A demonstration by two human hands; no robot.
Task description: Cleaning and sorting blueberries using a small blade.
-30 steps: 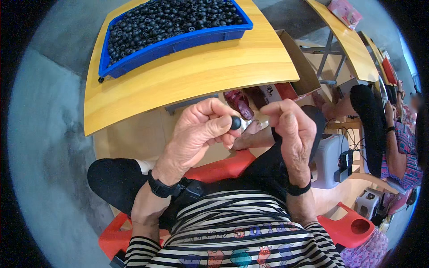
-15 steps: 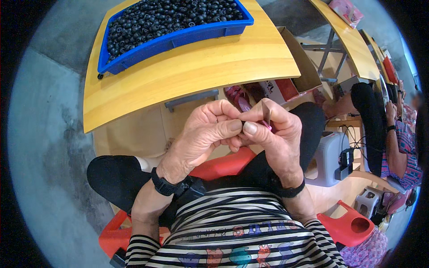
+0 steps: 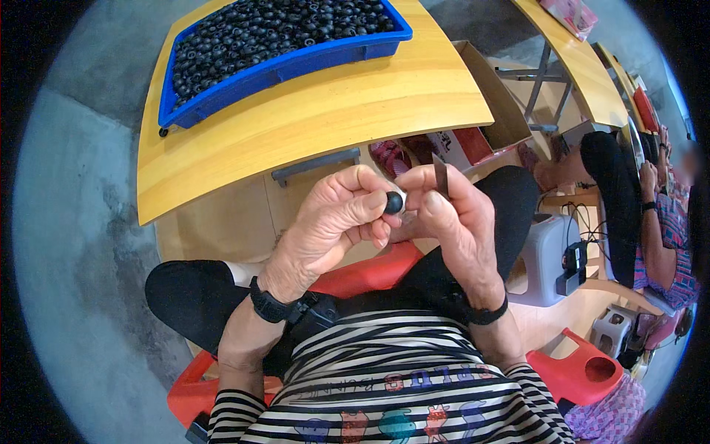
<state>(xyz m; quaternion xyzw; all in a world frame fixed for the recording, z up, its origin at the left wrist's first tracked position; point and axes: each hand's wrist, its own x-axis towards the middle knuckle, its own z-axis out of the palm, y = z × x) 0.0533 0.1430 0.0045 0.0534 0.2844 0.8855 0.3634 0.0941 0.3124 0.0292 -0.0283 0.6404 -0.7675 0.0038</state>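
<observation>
Thumb and fingers of the left hand close on 1 small, round, black ball, just beside the right hand, whose fingers curl round 1 thin, flat, metal-looking strip. Advised: steady pinch, strip edges clear of fingertips.

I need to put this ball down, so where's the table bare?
The yellow table is bare from the blue tray to its own near edge, and right of the tray. Black pieces crowd the tray; another sits by its near left corner.
</observation>
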